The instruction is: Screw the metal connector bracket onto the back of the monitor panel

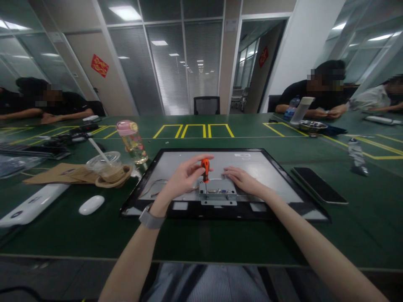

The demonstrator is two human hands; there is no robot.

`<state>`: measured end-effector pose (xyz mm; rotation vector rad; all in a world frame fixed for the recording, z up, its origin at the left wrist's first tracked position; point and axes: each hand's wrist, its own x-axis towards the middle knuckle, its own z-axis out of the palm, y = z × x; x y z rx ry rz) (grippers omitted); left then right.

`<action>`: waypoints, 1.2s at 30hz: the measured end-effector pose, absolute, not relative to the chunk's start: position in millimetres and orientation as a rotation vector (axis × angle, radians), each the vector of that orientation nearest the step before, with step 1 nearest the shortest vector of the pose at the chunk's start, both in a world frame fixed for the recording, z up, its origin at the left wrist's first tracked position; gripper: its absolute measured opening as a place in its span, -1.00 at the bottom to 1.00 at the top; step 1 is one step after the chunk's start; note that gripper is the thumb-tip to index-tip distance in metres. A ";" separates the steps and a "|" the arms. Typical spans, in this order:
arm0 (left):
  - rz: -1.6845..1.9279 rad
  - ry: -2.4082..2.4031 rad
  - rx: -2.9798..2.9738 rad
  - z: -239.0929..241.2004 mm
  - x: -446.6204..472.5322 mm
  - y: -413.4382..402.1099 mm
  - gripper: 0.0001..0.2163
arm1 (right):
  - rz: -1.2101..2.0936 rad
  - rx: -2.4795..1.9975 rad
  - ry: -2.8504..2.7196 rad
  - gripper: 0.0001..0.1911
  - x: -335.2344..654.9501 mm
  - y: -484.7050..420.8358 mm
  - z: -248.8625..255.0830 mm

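In the head view, my left hand (188, 175) grips the orange and black handle of a screwdriver (205, 167) between thumb and fingers. The screwdriver stands upright, its tip down at a metal bracket (218, 200) with video ports along its front. My right hand (243, 179) lies with fingers stretched out at the bracket's right rear side; whether it touches the bracket I cannot tell. Beneath both hands is a flat display panel (267, 167) lying face down, with a grey back and black frame. Thin cables (154, 184) run left from the bracket.
Left of the panel stand a pink-lidded bottle (134, 142) and a plastic cup with a straw (107, 161). A white oval case (91, 205) and a long white device (34, 205) lie nearer. On the right lies a black phone (318, 184). Other people sit across the table.
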<state>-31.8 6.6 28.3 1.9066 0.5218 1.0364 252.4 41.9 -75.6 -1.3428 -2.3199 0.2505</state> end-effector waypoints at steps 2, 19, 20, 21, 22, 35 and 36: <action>1.094 0.576 1.900 25.0 -31.2 9.4 -0.71 | 0.260 -1.345 -2.319 -0.58 251.9 41.3 -74.5; 1.213 0.577 2.006 12.1 -23.9 12.5 -0.57 | 0.281 -1.324 -2.303 -0.58 251.2 40.7 -72.5; 1.198 0.574 1.991 11.7 -23.3 13.0 -0.57 | 0.280 -1.327 -2.307 -0.58 251.0 40.5 -72.4; 1.206 0.589 1.992 11.4 -22.7 13.5 -0.58 | 0.278 -1.327 -2.311 -0.58 251.0 40.3 -72.4; 1.235 0.616 2.013 11.4 -22.3 14.0 -0.61 | 0.276 -1.327 -2.315 -0.57 251.0 40.2 -72.6; 1.246 0.559 2.119 19.4 -27.1 7.8 -0.58 | 0.264 -1.308 -2.303 -0.58 252.1 42.2 -75.1; 1.205 0.538 2.075 19.0 -27.1 7.5 -0.55 | 0.268 -1.309 -2.301 -0.57 252.1 42.2 -75.3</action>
